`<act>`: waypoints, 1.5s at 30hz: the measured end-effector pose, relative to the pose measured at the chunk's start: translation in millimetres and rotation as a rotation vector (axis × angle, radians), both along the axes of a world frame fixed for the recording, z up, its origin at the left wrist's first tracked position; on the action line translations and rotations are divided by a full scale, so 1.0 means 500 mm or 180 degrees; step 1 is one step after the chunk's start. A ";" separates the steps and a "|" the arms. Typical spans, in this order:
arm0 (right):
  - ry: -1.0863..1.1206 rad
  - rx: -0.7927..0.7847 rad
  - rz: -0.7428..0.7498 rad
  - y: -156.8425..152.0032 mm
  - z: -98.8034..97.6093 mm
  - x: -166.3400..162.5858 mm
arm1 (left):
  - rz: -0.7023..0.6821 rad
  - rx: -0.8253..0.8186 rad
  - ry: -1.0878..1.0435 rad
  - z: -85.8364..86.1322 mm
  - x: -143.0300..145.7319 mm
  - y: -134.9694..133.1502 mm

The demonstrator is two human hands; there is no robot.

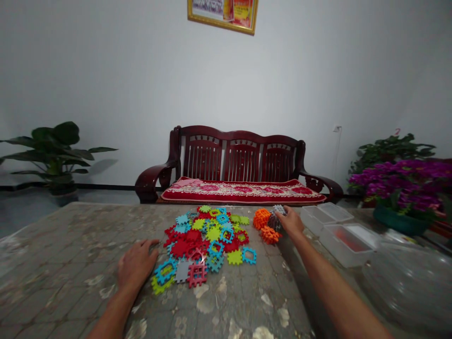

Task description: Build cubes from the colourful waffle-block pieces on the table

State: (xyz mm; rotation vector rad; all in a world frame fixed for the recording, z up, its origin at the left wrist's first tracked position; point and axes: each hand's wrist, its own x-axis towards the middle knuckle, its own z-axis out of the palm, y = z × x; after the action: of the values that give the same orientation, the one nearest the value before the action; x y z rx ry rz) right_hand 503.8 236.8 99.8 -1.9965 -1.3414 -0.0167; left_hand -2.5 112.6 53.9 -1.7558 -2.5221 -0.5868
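A heap of flat interlocking foam tiles (208, 240) in red, blue, green and grey lies in the middle of the patterned table (70, 254). My left hand (136, 266) rests palm down on the table at the heap's left edge, fingers spread. My right hand (290, 220) reaches to the far right of the heap and grips a grey tile (278, 210), right beside assembled orange tile cubes (264, 225).
Two clear plastic boxes (339, 233) stand at the table's right, with a clear bag (413, 282) nearer me. A dark wooden bench with a red cushion (240, 176) stands behind the table. Potted plants (52, 155) and purple flowers (406, 181) flank it.
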 end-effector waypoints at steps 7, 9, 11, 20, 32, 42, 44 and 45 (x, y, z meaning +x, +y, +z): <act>-0.0064 -0.0176 0.0070 -0.010 0.003 0.000 | 0.0024 -0.0040 0.0045 0.004 0.003 0.000; -0.0043 -0.0118 0.0049 -0.020 0.009 -0.003 | 0.0046 -0.0051 0.0077 0.001 0.002 0.002; 0.0035 0.0086 0.0061 -0.031 0.015 -0.013 | 0.0049 -0.0048 0.0115 0.000 0.003 0.003; 0.0913 0.0412 0.2060 -0.144 -0.047 -0.221 | 0.0113 -0.0078 0.0055 0.027 0.029 -0.014; -0.0495 -0.0105 0.3434 -0.311 -0.015 -0.491 | 0.0113 -0.0033 -0.0089 0.024 0.031 -0.014; -0.1667 -0.0600 0.3318 -0.306 0.012 -0.569 | 0.0085 -0.0109 -0.0110 0.023 0.029 -0.011; -0.1616 -0.0541 0.3303 -0.301 0.010 -0.563 | 0.0106 -0.0092 -0.0104 0.023 0.029 -0.012; -0.1558 -0.0491 0.3291 -0.299 0.007 -0.559 | 0.0112 -0.0079 -0.0096 0.023 0.030 -0.013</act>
State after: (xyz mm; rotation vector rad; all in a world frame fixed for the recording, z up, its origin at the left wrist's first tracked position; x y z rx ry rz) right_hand 224.4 87.5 103.6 -1.2201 -2.6130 0.0851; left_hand 12.5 106.3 65.7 -1.7197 -2.5857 -0.5873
